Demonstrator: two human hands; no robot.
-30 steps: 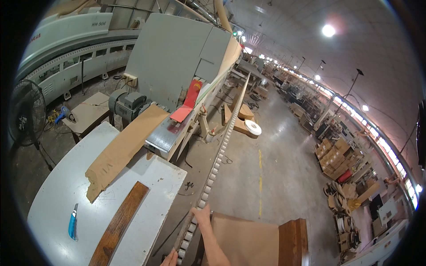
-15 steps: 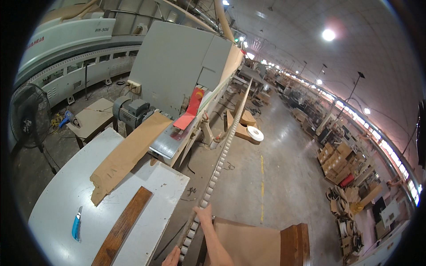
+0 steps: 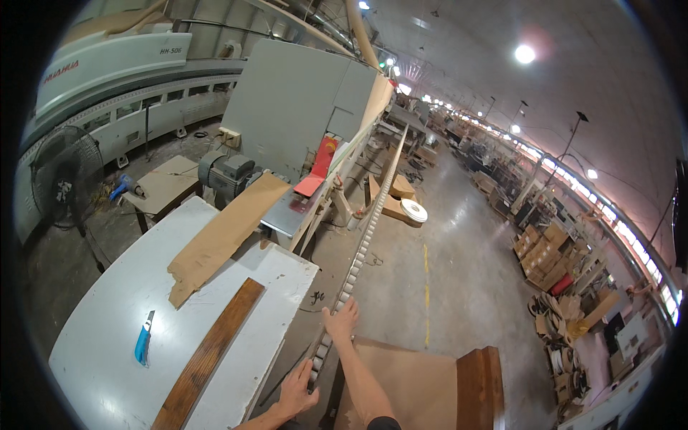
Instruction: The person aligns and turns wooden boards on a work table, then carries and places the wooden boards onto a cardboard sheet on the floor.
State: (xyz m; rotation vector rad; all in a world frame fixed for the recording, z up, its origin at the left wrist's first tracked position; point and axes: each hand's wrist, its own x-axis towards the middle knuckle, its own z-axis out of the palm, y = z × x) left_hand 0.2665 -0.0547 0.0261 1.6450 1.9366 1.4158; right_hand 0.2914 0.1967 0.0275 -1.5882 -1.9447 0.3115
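A long narrow roller rail (image 3: 362,251) with pale rollers runs from just in front of me far ahead toward the back of the hall. My right hand (image 3: 340,322) straddles the rail, its thumb on the left side and fingers on the right. Closer to me, my left hand (image 3: 295,393) closes around the rail's near end; part of its grip is hidden. To the left, a white-topped table (image 3: 104,337) carries a dark brown wooden strip (image 3: 208,355), a blue utility knife (image 3: 144,340) with its blade out, and a long piece of brown cardboard (image 3: 226,240).
A brown-covered stack with a wooden edge (image 3: 481,387) stands close by my right arm. Beyond the table are a grey machine (image 3: 287,107), a motor (image 3: 228,172) and a black fan (image 3: 66,183). A white tape roll (image 3: 413,211) lies on cardboard beside the rail.
Both hands appear higher in the picture, and more of the left hand and forearm shows. My right hand's fingers lie more spread over the rail. The view has shifted slightly.
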